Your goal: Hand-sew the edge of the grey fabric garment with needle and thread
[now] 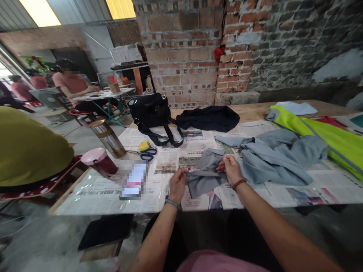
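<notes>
A piece of grey fabric [205,173] stretches between my two hands, over the newspaper-covered table [167,189]. My left hand [178,185] pinches its left edge between thumb and fingers. On the other side my right hand [230,170] is closed on the fabric's right part, with the fingers curled in. A larger heap of grey cloth [278,156] lies crumpled just right of my right hand. Left of my left hand a phone [134,181] with a lit screen rests on the newspaper.
Blue-handled scissors [149,153], a yellow object [144,146], a steel flask [107,138] and a pink-lidded cup [99,162] stand at left. Behind are a black bag [150,111] and dark cloth [208,118]. A yellow-green vest [326,136] lies right. People sit at left.
</notes>
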### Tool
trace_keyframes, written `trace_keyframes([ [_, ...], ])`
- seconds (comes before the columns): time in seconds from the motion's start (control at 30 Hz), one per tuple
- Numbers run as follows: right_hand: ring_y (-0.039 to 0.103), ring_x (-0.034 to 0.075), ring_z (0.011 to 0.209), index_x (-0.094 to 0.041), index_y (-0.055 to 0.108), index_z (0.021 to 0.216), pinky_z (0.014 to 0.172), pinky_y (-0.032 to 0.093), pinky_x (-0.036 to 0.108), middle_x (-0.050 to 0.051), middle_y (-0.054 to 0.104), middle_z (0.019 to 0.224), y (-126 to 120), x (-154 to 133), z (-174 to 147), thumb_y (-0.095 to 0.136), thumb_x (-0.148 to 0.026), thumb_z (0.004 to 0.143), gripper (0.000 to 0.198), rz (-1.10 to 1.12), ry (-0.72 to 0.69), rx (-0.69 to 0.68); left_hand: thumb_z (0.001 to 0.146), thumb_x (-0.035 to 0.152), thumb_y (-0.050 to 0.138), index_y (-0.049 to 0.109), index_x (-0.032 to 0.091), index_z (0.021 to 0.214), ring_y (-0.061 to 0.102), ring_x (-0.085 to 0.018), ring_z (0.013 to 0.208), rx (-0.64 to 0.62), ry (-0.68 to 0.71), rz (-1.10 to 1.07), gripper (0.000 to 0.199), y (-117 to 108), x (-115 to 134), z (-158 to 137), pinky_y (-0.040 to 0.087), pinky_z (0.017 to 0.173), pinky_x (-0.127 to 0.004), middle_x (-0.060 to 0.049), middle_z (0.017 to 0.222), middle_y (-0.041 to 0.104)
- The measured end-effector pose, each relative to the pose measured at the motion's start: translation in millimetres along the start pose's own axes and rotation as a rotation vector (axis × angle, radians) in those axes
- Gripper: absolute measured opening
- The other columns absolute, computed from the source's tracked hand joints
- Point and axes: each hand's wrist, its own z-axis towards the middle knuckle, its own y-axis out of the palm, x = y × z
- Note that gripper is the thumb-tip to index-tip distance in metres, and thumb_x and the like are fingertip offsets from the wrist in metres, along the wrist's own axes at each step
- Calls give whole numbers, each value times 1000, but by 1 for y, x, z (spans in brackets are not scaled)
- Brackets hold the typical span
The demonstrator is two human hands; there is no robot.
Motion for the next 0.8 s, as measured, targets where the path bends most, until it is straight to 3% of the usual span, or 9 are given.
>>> trace_keyframes([
  [0.13, 54, 11, 39, -23, 43, 81, 37, 43, 23, -8, 53, 54, -3, -2, 1, 55, -45, 68, 28, 37, 9, -14, 71, 24, 48, 61, 18, 81, 57, -16, 78, 0, -50, -36, 17, 1, 0, -1, 45, 72, -27, -1, 79, 63],
  [0.27, 54, 10, 40, -22, 45, 85, 39, 43, 22, -8, 54, 55, -3, 1, -2, 56, -42, 68, 28, 65, -7, -58, 69, 26, 56, 57, 17, 102, 58, -13, 71, -188, -117, -174, 34, 0, 2, -1, 46, 66, -24, 0, 76, 64],
  [0.4, 58, 11, 44, -20, 46, 84, 43, 46, 23, -6, 56, 57, -4, -11, 0, 62, -37, 65, 31, 102, 41, -130, 66, 25, 62, 60, 15, 93, 59, -14, 75, -242, -113, -194, 29, 0, 2, -1, 46, 67, -24, -2, 80, 64],
  [0.57, 62, 14, 53, -20, 47, 81, 50, 51, 27, -4, 59, 60, -3, -71, 19, 62, -28, 69, 22, 68, 21, -295, 70, 26, 58, 65, 16, 79, 58, -14, 72, -234, -49, -48, 15, 0, 2, -1, 46, 68, -25, 0, 74, 65],
  [0.8, 63, 12, 54, -18, 48, 81, 50, 52, 24, -3, 59, 59, 9, -153, 53, 52, -15, 77, 6, -60, -144, -329, 71, 25, 58, 66, 17, 80, 55, -13, 71, -235, -1, 32, 14, -2, 2, 0, 43, 67, -25, 1, 74, 64],
])
